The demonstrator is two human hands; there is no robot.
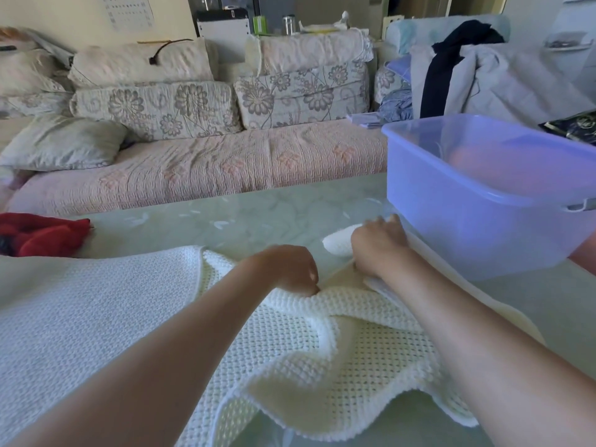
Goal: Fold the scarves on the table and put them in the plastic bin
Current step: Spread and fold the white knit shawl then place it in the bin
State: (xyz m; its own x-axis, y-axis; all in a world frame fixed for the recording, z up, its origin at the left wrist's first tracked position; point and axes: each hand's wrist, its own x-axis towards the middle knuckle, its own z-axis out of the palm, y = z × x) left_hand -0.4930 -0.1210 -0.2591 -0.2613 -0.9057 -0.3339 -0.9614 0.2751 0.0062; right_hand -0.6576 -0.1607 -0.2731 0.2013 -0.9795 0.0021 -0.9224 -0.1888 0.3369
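Sprawling white scarf (96, 317): waffle-knit, rumpled over the near tabletop (258, 211), under both forearms.
Left hand (290, 269): grip clamped on a raised fold near the scarf's middle.
Right hand (377, 246): grip curled down on the scarf's far end, just beside the bin.
Plastic bin (467, 227): translucent blue, on the tabletop at right; something orange shows dimly inside.
Red scarf (42, 235): bunched at the far left edge.
Sofa (209, 169): behind the tabletop.
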